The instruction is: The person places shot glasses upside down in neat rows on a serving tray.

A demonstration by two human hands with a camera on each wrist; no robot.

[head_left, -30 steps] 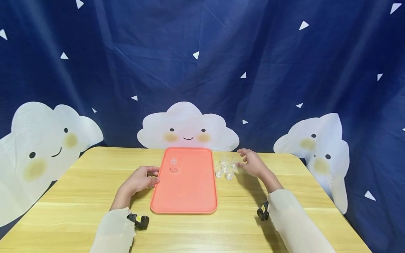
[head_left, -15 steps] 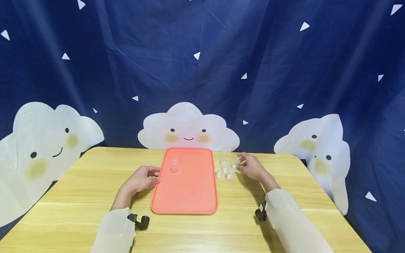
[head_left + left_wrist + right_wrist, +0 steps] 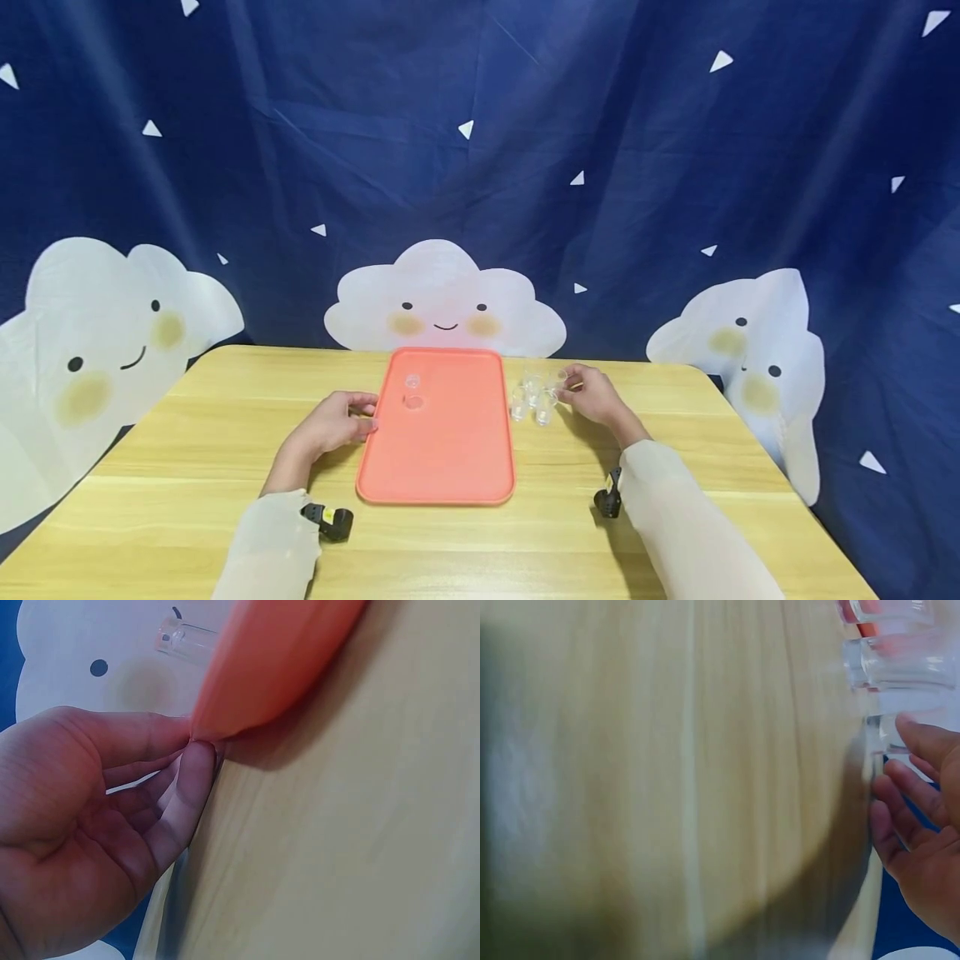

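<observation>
My left hand (image 3: 330, 425) pinches the left rim of a coral-red tray (image 3: 450, 467), thumb and index meeting at its edge in the left wrist view. Near the tray's upper left, one small clear shot glass (image 3: 413, 392) stands upside down, its narrow base on top. Several more shot glasses (image 3: 542, 410) stand upright, bunched just off the tray's right side. At the right of that bunch, my right hand (image 3: 596, 396) has thumb and index at the sides of one shot glass (image 3: 883, 735); its other fingers curl loosely.
The wooden table (image 3: 600, 550) carries the tray and glasses. Its far edge meets a dark blue curtain (image 3: 480, 125) printed with white clouds. The bunched glasses stand close to one another, overlapping in the head view.
My right hand has moved slightly left, and its thumb and index have drawn closer around the rightmost glass. The left hand and the tray stay as they were.
</observation>
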